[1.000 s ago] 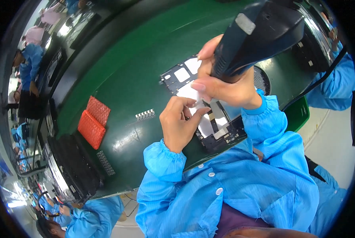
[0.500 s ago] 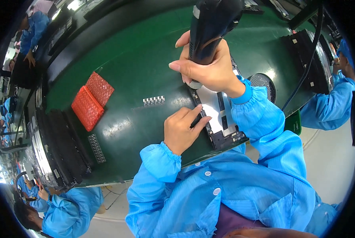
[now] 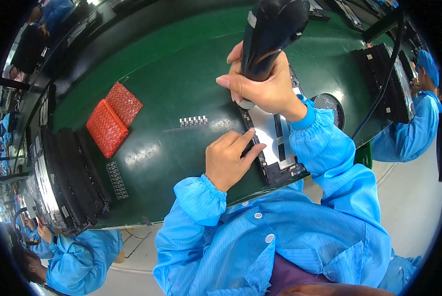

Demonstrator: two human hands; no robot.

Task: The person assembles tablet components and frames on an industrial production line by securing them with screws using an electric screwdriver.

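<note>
My right hand (image 3: 266,88) is wrapped round a black heat gun (image 3: 270,37), its pale metal nozzle pointing down over the far left edge of an opened tablet (image 3: 268,129). The tablet has a dark frame, a silvery inner panel and black strips, and it lies aslant near the table's front edge. My left hand (image 3: 229,157) grips the tablet's left edge, index fingertip on the frame and thumb over it, the other fingers curled. My right hand and sleeve cover part of the tablet's far side.
Red bubble-wrap pouches (image 3: 107,129) lie left on the green table (image 3: 166,163). Small label strips (image 3: 193,121) and another strip (image 3: 117,180) lie nearby. Dark panels stand stacked left (image 3: 78,172) and right (image 3: 385,81). A round mesh-topped holder (image 3: 328,109) sits beside a hanging black cable (image 3: 383,91). Co-workers sit around.
The view has shifted slightly. Both hands keep their places on the heat gun and the tablet's edge, with hardly any movement.
</note>
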